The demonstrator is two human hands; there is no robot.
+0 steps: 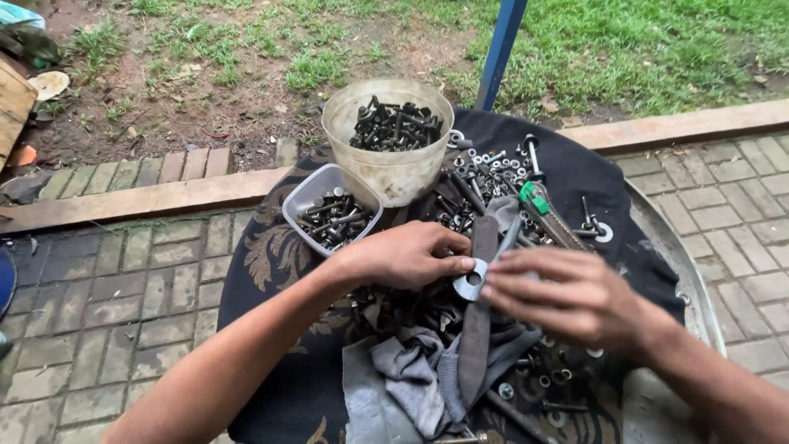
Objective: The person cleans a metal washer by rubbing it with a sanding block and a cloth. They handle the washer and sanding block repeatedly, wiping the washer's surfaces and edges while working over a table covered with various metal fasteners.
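My left hand and my right hand meet over a round tray draped in a dark patterned cloth. Between their fingertips they pinch a large grey metal washer. The washer hangs just above a long dark flat metal strip and a crumpled grey rag. A heap of loose bolts, nuts and washers lies on the cloth just beyond the hands.
A round translucent tub of dark bolts and a small rectangular tub of bolts stand at the far side. The tray's metal rim shows on the right. A blue post, grass and brick paving surround the tray.
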